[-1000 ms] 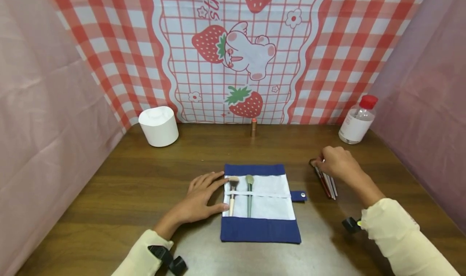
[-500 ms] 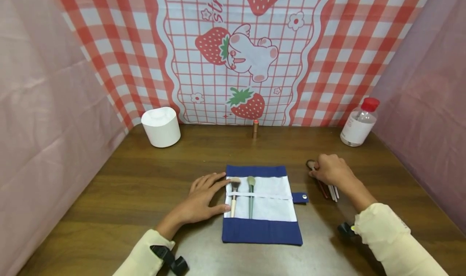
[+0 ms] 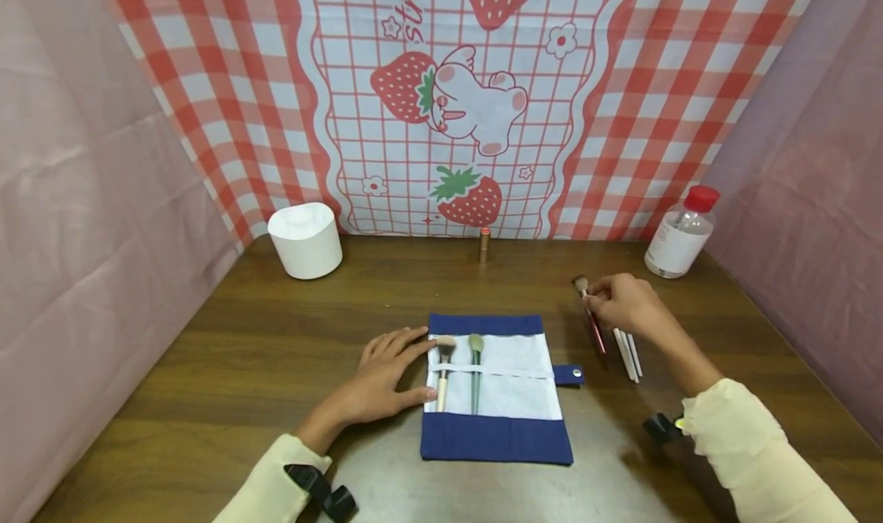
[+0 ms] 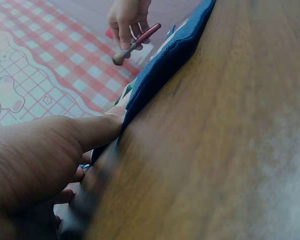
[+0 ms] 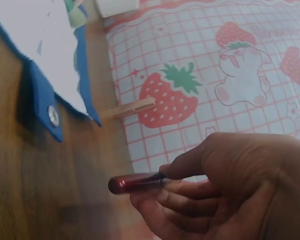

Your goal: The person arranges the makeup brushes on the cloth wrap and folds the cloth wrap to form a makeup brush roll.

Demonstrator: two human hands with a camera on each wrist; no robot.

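Between thumb and fingers, my right hand point(image 3: 629, 307) pinches a red-handled makeup brush point(image 3: 595, 330), lifted off the table with its bristles pointing away. Two white-handled brushes point(image 3: 628, 356) lie on the table beneath that hand. My left hand point(image 3: 378, 377) rests with spread fingers at the left edge of an unrolled blue-and-white brush roll point(image 3: 497, 439); its thumb touches the edge in the left wrist view. Under the roll's elastic band sit a cream-handled brush point(image 3: 442, 373) and a green brush point(image 3: 476, 373). The right wrist view shows the red handle's end point(image 5: 135, 183) toward the camera.
At the back stand a white container point(image 3: 305, 243) on the left, a lipstick point(image 3: 484, 245) in the middle and a red-capped clear bottle point(image 3: 681, 235) on the right. A snap tab point(image 3: 569, 375) sticks out from the roll's right side. Cloth curtains surround the table.
My right hand has picked the red-handled brush off the table, away from the white-handled ones, and raised it slightly. The left hand stays in place on the roll's edge.
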